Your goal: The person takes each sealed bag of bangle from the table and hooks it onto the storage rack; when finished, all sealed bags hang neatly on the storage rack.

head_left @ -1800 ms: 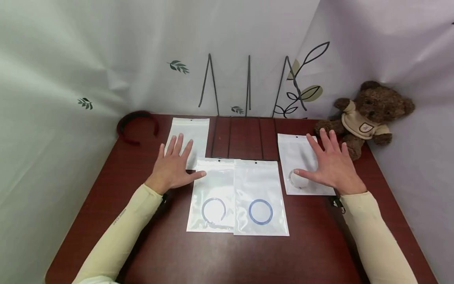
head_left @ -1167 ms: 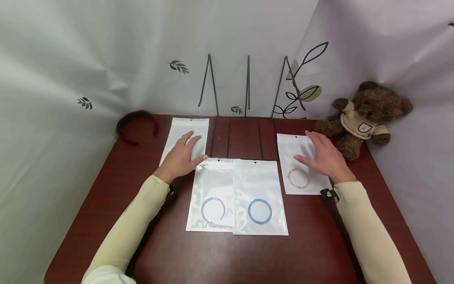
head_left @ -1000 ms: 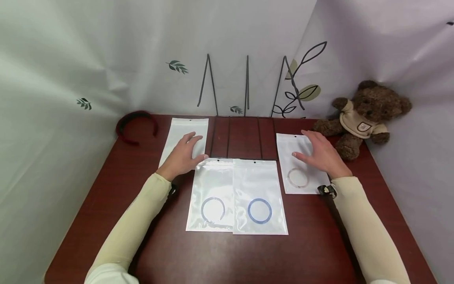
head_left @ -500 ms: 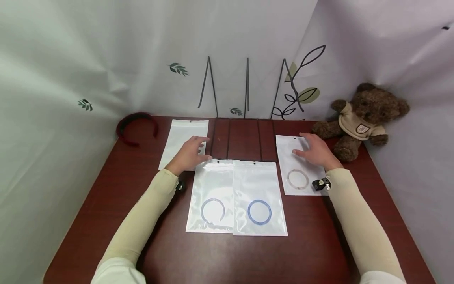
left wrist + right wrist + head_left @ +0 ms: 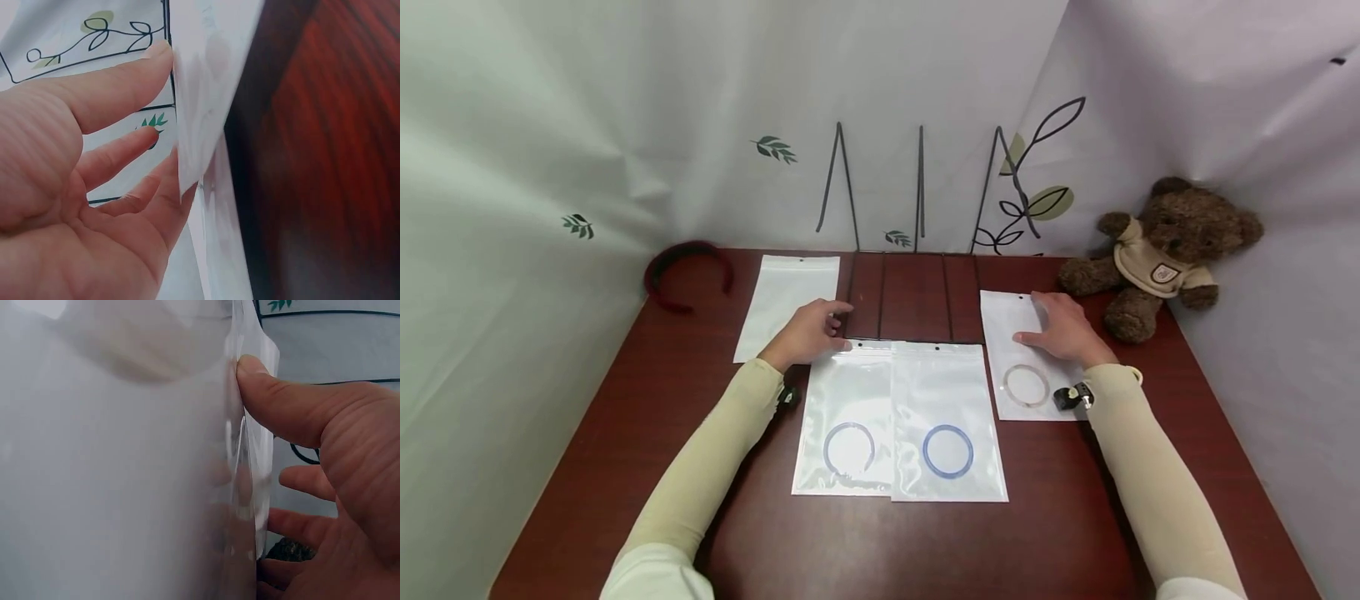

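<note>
Several white zip bags lie on the table. My left hand [image 5: 811, 330] is over the back left bag [image 5: 786, 287], its thumb at the top corner of the front left bag [image 5: 850, 387] and its fingers loosely bent. In the left wrist view the thumb is right at a bag's edge [image 5: 209, 75]. The front left bag shows a pale bangle [image 5: 827, 450]; the front right bag [image 5: 940, 383] shows a blue bangle [image 5: 947, 476]. My right hand [image 5: 1066, 330] rests on the right bag [image 5: 1009, 333], fingers spread along its top edge, thumb on its face. That bag shows a pinkish bangle [image 5: 1006, 386].
A black wire rack [image 5: 882, 296] stands behind the front bags, its bent prongs rising against the white backdrop. A dark red headband [image 5: 657, 293] lies at the back left. A brown teddy bear [image 5: 1195, 225] sits at the back right, near my right hand.
My left hand has moved right and its fingers have relaxed from spread to bent. My right hand has come down onto the right bag, which has shifted slightly towards me.
</note>
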`<state>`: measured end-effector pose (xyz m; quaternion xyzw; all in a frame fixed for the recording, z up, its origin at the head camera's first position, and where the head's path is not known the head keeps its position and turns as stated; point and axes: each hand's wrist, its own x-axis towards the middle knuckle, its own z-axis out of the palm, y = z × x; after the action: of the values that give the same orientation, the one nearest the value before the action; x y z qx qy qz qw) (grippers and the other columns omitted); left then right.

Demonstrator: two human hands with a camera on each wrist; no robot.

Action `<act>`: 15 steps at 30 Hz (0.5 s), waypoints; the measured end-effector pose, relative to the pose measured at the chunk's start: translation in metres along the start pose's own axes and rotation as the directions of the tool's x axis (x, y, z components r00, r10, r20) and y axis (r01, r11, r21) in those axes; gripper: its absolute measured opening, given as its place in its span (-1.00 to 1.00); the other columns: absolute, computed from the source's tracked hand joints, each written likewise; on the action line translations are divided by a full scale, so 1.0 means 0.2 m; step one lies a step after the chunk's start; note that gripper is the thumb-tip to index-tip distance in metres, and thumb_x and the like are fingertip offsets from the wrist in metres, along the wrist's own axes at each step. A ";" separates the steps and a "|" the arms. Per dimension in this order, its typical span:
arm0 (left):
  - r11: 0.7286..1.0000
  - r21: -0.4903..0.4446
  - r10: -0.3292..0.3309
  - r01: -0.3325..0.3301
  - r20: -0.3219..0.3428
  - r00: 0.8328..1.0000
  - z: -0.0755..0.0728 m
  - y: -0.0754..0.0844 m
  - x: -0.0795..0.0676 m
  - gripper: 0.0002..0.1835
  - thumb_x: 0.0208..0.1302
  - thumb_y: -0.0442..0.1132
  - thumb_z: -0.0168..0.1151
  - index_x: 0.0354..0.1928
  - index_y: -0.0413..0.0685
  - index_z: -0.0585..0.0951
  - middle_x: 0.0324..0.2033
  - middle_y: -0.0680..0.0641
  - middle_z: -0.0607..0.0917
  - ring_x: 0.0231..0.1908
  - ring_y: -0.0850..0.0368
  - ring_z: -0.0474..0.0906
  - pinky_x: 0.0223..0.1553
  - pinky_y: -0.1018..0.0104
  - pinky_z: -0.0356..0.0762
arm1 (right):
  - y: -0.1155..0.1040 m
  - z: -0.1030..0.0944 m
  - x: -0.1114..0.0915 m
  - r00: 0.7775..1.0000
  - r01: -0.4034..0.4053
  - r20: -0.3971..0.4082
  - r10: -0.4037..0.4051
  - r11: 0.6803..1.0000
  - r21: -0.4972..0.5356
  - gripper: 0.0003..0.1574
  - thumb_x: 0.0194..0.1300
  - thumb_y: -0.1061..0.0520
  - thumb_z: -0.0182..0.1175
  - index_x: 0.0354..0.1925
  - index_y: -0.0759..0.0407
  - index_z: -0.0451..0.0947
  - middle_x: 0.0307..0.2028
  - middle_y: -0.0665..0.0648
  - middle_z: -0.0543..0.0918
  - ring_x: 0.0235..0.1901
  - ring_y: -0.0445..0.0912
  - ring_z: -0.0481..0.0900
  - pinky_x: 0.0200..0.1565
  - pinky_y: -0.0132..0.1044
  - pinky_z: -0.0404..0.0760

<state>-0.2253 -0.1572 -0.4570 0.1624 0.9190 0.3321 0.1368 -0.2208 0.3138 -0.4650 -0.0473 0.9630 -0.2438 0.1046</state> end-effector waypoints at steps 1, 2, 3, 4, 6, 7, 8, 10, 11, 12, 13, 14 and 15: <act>1.000 -0.002 0.002 -0.002 0.003 1.000 0.00 0.00 0.00 -0.21 0.22 -0.30 0.58 0.49 -0.12 0.47 0.30 -0.30 0.55 0.14 -0.15 0.68 0.16 0.01 0.66 | 0.00 0.00 0.00 1.000 -0.006 -0.017 0.006 1.000 0.010 0.26 0.31 -0.16 0.48 0.65 0.29 0.05 0.55 0.52 0.11 0.54 0.44 0.00 0.47 0.40 0.12; 1.000 -0.001 0.004 -0.004 0.006 1.000 0.01 0.00 0.01 -0.20 0.21 -0.30 0.58 0.49 -0.13 0.47 0.30 -0.30 0.55 0.13 -0.13 0.68 0.15 0.03 0.67 | 0.00 0.00 -0.01 0.999 -0.014 -0.032 0.014 1.000 0.020 0.27 0.28 -0.16 0.51 0.65 0.28 0.06 0.53 0.52 0.11 0.52 0.45 0.02 0.44 0.40 0.17; 1.000 0.003 0.006 -0.006 0.008 1.000 0.01 0.00 0.01 -0.20 0.20 -0.30 0.59 0.49 -0.13 0.47 0.30 -0.29 0.56 0.11 -0.11 0.69 0.13 0.05 0.67 | -0.01 0.01 -0.01 0.999 -0.022 -0.046 0.024 0.999 0.027 0.28 0.26 -0.16 0.53 0.65 0.26 0.08 0.52 0.53 0.11 0.48 0.47 0.03 0.40 0.40 0.22; 1.000 0.006 0.005 -0.005 0.011 1.000 0.01 0.00 0.01 -0.19 0.20 -0.30 0.59 0.49 -0.14 0.47 0.30 -0.29 0.56 0.10 -0.09 0.69 0.12 0.08 0.67 | -0.01 0.01 -0.02 0.998 -0.028 -0.061 0.029 0.999 0.031 0.28 0.24 -0.15 0.55 0.64 0.25 0.09 0.49 0.54 0.11 0.45 0.48 0.05 0.35 0.40 0.26; 1.000 0.014 0.002 -0.002 0.016 1.000 0.01 0.00 0.02 -0.19 0.18 -0.31 0.60 0.49 -0.15 0.48 0.30 -0.28 0.57 0.09 -0.07 0.69 0.10 0.11 0.68 | 0.00 0.01 -0.02 0.996 -0.030 -0.081 0.033 0.999 0.034 0.27 0.21 -0.14 0.57 0.63 0.23 0.13 0.46 0.55 0.13 0.40 0.49 0.06 0.28 0.38 0.30; 1.000 0.018 0.000 0.000 0.016 1.000 0.02 0.00 0.02 -0.18 0.18 -0.32 0.60 0.48 -0.15 0.48 0.29 -0.28 0.57 0.09 -0.07 0.69 0.09 0.13 0.68 | 0.00 0.01 -0.02 0.996 -0.029 -0.088 0.032 0.999 0.033 0.26 0.21 -0.14 0.57 0.62 0.23 0.15 0.44 0.55 0.14 0.38 0.49 0.06 0.26 0.37 0.31; 1.000 0.021 -0.001 0.001 0.017 1.000 0.02 0.00 0.02 -0.18 0.17 -0.33 0.61 0.48 -0.16 0.48 0.29 -0.29 0.57 0.09 -0.06 0.69 0.08 0.14 0.68 | 0.00 0.01 -0.02 0.995 -0.029 -0.096 0.032 0.999 0.032 0.24 0.21 -0.14 0.57 0.61 0.23 0.17 0.43 0.54 0.15 0.36 0.48 0.07 0.24 0.36 0.32; 1.000 0.020 -0.002 0.001 0.017 1.000 0.02 0.00 0.02 -0.19 0.17 -0.34 0.61 0.47 -0.18 0.49 0.29 -0.30 0.57 0.10 -0.07 0.68 0.08 0.15 0.68 | 0.00 0.00 -0.02 0.993 -0.025 -0.116 0.028 0.999 0.031 0.18 0.22 -0.12 0.57 0.59 0.24 0.23 0.39 0.53 0.18 0.34 0.46 0.10 0.22 0.35 0.33; 1.000 0.022 -0.001 0.000 0.016 1.000 0.02 0.00 0.02 -0.19 0.16 -0.34 0.61 0.47 -0.18 0.50 0.28 -0.30 0.57 0.09 -0.07 0.68 0.08 0.15 0.68 | 0.00 0.00 -0.02 0.992 -0.021 -0.126 0.025 0.999 0.031 0.15 0.23 -0.10 0.57 0.57 0.25 0.26 0.37 0.53 0.19 0.33 0.45 0.13 0.22 0.34 0.33; 1.000 0.022 -0.001 0.001 0.015 1.000 0.02 0.00 0.03 -0.19 0.16 -0.34 0.61 0.47 -0.18 0.50 0.28 -0.30 0.57 0.09 -0.07 0.68 0.07 0.16 0.68 | 0.01 0.00 -0.02 0.991 -0.017 -0.136 0.021 0.999 0.034 0.10 0.24 -0.08 0.56 0.55 0.26 0.30 0.36 0.53 0.21 0.32 0.43 0.15 0.23 0.34 0.33; 1.000 0.025 -0.002 0.002 0.015 1.000 0.02 0.00 0.03 -0.19 0.16 -0.34 0.61 0.47 -0.19 0.50 0.27 -0.30 0.57 0.09 -0.06 0.68 0.07 0.16 0.68 | 0.01 -0.01 -0.02 0.989 -0.014 -0.149 0.019 0.999 0.034 0.04 0.26 -0.04 0.54 0.54 0.26 0.33 0.34 0.52 0.23 0.31 0.41 0.18 0.24 0.33 0.33; 1.000 0.025 -0.003 0.003 0.015 1.000 0.02 0.00 0.03 -0.19 0.16 -0.34 0.61 0.46 -0.19 0.50 0.26 -0.30 0.57 0.08 -0.06 0.68 0.07 0.16 0.68 | 0.01 -0.01 -0.02 0.987 -0.010 -0.162 0.016 0.999 0.037 -0.03 0.29 -0.01 0.52 0.51 0.26 0.37 0.33 0.51 0.25 0.29 0.39 0.22 0.26 0.32 0.33; 1.000 0.027 -0.004 0.003 0.016 1.000 0.02 0.00 0.03 -0.19 0.16 -0.34 0.61 0.46 -0.20 0.50 0.25 -0.31 0.58 0.07 -0.06 0.68 0.07 0.17 0.67 | 0.01 -0.01 -0.02 0.984 -0.006 -0.176 0.013 0.999 0.044 -0.10 0.31 0.03 0.50 0.49 0.26 0.41 0.31 0.51 0.26 0.28 0.38 0.25 0.26 0.33 0.33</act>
<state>-0.2294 -0.1528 -0.4613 0.1654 0.9226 0.3179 0.1428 -0.2168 0.3181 -0.4633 -0.0187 0.9632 -0.2674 0.0211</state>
